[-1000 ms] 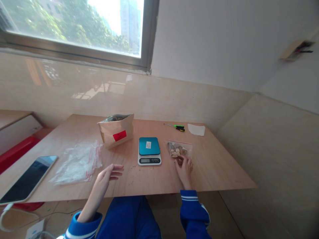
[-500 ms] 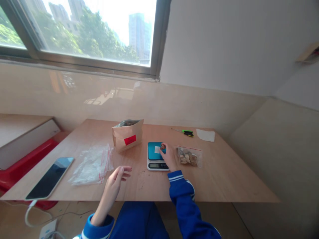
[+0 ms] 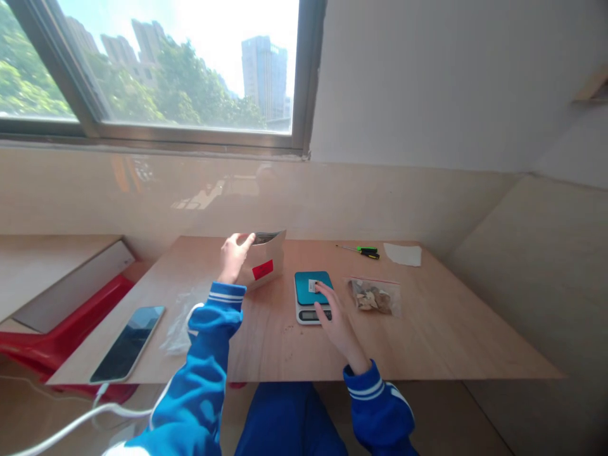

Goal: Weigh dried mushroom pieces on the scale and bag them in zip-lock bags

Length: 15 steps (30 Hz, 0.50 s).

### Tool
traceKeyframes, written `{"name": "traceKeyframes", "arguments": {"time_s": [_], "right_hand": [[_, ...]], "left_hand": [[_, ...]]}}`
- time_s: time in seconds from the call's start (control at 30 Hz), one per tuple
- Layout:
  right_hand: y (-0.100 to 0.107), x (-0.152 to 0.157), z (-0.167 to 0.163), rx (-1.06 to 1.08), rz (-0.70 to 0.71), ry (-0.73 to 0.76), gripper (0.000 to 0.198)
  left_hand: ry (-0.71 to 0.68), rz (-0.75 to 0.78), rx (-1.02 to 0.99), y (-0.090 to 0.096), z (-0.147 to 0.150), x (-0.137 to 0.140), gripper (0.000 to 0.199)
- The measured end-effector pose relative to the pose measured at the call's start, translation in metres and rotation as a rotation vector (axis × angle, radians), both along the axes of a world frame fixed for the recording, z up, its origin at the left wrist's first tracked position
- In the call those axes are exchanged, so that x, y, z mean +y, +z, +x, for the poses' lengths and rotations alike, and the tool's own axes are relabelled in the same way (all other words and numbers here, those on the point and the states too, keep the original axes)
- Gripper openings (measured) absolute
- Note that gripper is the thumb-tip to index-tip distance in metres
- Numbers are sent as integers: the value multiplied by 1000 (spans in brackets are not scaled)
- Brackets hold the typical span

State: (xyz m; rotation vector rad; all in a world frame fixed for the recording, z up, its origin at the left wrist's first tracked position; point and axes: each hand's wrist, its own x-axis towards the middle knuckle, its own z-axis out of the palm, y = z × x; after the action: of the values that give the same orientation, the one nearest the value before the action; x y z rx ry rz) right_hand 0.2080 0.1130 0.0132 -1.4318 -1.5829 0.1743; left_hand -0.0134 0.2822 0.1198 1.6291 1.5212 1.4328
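My left hand [image 3: 234, 255] reaches across the table and touches the top left edge of a standing brown paper bag [image 3: 266, 266] with a red label; whether it grips the bag is unclear. My right hand [image 3: 334, 320] rests with spread fingers over the front of a small kitchen scale [image 3: 308, 294] with a teal platform, fingertips near the white sticker. A clear zip bag with brownish pieces [image 3: 375, 296] lies just right of the scale.
A pile of empty clear zip bags [image 3: 183, 316] lies left of my left sleeve. A phone [image 3: 127, 343] on a white cable sits near the wooden table's [image 3: 427, 342] left front corner. A green screwdriver [image 3: 363, 251] and white paper [image 3: 403, 254] lie at the back. A red object stands left.
My left hand rose from the table's front and moved to the paper bag's top. My right hand left the filled zip bag, went over the scale, and now lies at its front.
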Motion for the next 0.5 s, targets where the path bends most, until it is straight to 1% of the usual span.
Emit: {"name": "traceKeyframes", "arguments": {"time_s": [0.03,0.1,0.17,0.23,0.3,0.37,0.43,0.5], "right_hand": [[9,0,-8,5,-15,49,34],[27,4,-23,0,-32,134,34],[42,10,-38,-27,-19,197,35],[50,16,-51,-98,13,227,36],[50,20,-64,-206,26,216,33],[44,17,-77,-321,-23,193,29],[37,11,-87,-406,-131,157,26],[33,6,-93,-444,-261,81,23]], "left_hand": [[-36,-20,-3,-2,1,3,25],[-104,-37,-19,-10,2,-5,24],[-186,-52,-26,-23,1,-26,24],[-249,-75,-20,-35,0,-52,24],[-228,-85,-19,-46,1,-76,28],[-162,-78,-74,-55,3,-93,31],[-109,-78,-127,-62,6,-104,32],[-101,-76,-113,-68,10,-112,32]]}}
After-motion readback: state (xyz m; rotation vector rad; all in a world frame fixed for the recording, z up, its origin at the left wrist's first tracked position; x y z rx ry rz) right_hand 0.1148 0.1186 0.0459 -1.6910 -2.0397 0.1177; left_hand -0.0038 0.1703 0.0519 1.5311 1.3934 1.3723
